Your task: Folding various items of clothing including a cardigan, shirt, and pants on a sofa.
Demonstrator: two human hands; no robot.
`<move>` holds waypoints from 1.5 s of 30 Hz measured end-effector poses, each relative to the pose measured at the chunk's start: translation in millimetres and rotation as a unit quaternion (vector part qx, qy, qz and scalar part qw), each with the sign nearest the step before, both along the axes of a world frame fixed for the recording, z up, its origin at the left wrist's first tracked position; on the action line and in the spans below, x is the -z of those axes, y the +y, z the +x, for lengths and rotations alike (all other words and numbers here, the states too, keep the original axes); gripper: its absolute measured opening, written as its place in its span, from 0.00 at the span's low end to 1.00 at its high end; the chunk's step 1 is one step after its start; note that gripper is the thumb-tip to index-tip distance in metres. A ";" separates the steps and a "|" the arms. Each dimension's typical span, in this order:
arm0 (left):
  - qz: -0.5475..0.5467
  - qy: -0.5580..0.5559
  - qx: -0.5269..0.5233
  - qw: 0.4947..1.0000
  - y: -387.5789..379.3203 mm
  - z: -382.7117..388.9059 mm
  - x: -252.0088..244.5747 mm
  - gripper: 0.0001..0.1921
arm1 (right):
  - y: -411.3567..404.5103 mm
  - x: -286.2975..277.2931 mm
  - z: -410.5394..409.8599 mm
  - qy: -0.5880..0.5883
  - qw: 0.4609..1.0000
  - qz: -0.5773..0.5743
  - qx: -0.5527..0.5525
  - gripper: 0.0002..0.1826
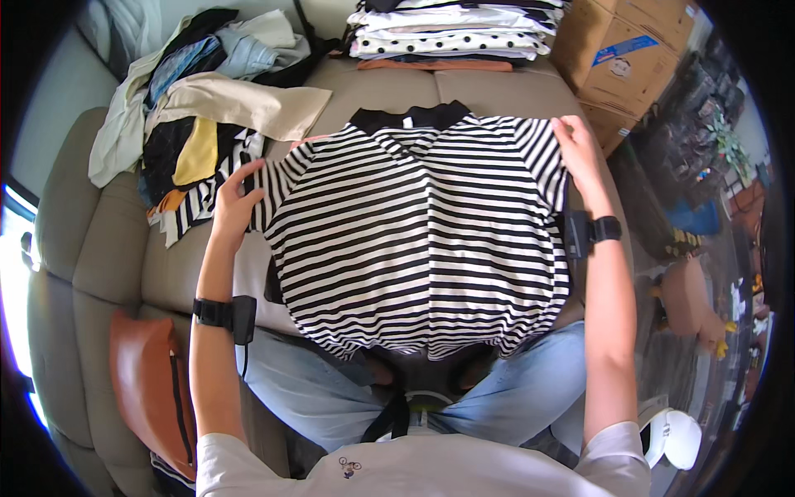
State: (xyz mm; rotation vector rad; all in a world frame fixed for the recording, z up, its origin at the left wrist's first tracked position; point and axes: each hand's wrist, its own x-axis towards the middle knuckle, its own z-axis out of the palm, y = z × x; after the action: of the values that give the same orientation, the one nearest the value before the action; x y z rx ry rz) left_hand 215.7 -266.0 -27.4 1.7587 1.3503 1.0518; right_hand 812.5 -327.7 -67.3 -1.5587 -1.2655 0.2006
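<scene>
A black-and-white striped short-sleeved shirt (397, 230) lies spread out in front of me, its black collar (410, 117) pointing away and its hem hanging over the sofa's edge between my knees. My left hand (236, 202) is at the end of the left-hand sleeve, with thumb and fingers apart; whether it grips the cloth I cannot tell. At the upper corner of the opposite sleeve, my right hand (574, 146) pinches the cuff between thumb and fingers. Both wrists wear black straps with small boxes.
The grey-brown sofa (366, 93) bears a loose heap of clothes (236, 105) at the upper left and a folded clothing stack (447, 40) at the back. Cardboard boxes (627, 68) stand upper right. An orange-brown cushion (149, 385) lies lower left, a white object (680, 438) lower right.
</scene>
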 end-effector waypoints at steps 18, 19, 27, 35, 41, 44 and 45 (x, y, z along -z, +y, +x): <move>-0.014 -0.097 -0.038 0.995 -9.6 -0.8 47.9 0.23 | -68.7 -12.8 -10.0 0.467 0.869 -0.145 -0.075 0.42; -0.019 -0.085 -0.034 0.996 -13.4 -0.7 47.1 0.25 | -71.9 -11.6 -12.9 0.506 0.846 -0.134 -0.099 0.44; -0.018 -0.104 0.002 0.994 -20.1 -0.7 19.0 0.33 | -89.1 -29.7 -23.2 0.405 0.904 -0.126 -0.060 0.36; 0.036 0.035 0.161 0.986 -30.3 79.3 -22.5 0.35 | -66.2 -66.3 -100.0 0.251 0.935 -0.069 -0.241 0.38; 0.056 -0.058 0.181 0.980 -5.9 81.8 -20.9 0.21 | -61.7 -49.4 -93.7 0.163 0.952 -0.050 -0.256 0.28; 0.205 0.121 0.192 0.952 9.0 74.0 -4.8 0.18 | -55.6 -43.0 -80.1 0.031 0.971 -0.028 -0.237 0.23; 0.218 0.147 0.194 0.945 11.5 75.0 2.5 0.21 | -53.4 -41.4 -79.3 -0.049 0.978 -0.051 -0.198 0.22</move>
State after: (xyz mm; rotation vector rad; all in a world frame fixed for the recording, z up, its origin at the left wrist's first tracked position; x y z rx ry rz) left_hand 290.6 -254.5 -29.9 2.4694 0.9086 0.9342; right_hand 733.2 -381.1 -25.9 -1.4006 -1.6602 0.4533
